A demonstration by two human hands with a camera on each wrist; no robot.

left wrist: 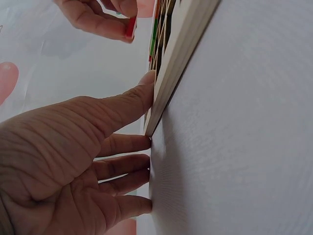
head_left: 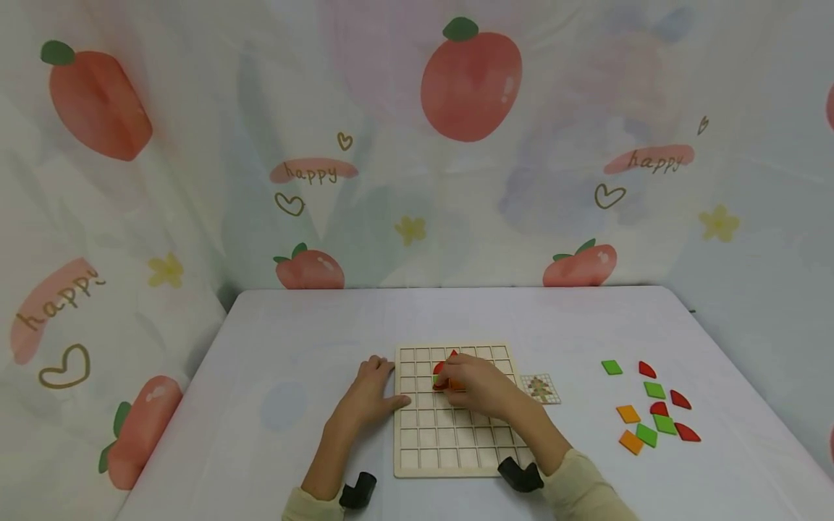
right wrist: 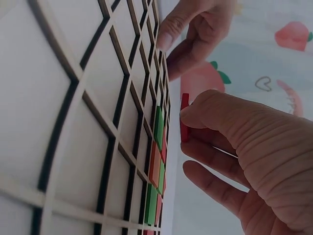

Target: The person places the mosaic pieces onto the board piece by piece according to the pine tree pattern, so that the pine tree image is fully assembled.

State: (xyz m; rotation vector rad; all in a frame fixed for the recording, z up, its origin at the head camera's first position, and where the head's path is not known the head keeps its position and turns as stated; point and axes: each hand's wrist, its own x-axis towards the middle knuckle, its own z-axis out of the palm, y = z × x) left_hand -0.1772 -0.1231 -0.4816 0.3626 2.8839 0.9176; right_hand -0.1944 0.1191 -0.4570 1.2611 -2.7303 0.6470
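Observation:
A pale wooden grid board (head_left: 427, 438) lies on the white table. My left hand (head_left: 371, 391) is at its left edge, the thumb resting on the rim and the straight fingers touching the tabletop. Over the board's upper middle, my right hand (head_left: 485, 387) pinches a thin red piece (right wrist: 185, 117) between thumb and fingers, slightly above the grid. Several cells beneath hold flat pieces, among them a green piece (right wrist: 159, 127) and an orange piece (right wrist: 154, 161). In the head view the right hand hides part of this group.
A small printed pattern card (head_left: 542, 389) lies beside the board's right edge. Farther right are scattered loose pieces: green diamonds (head_left: 611, 367), red rounded pieces (head_left: 680, 399) and orange squares (head_left: 628, 414). A printed cloth backdrop (head_left: 430, 188) stands behind the table.

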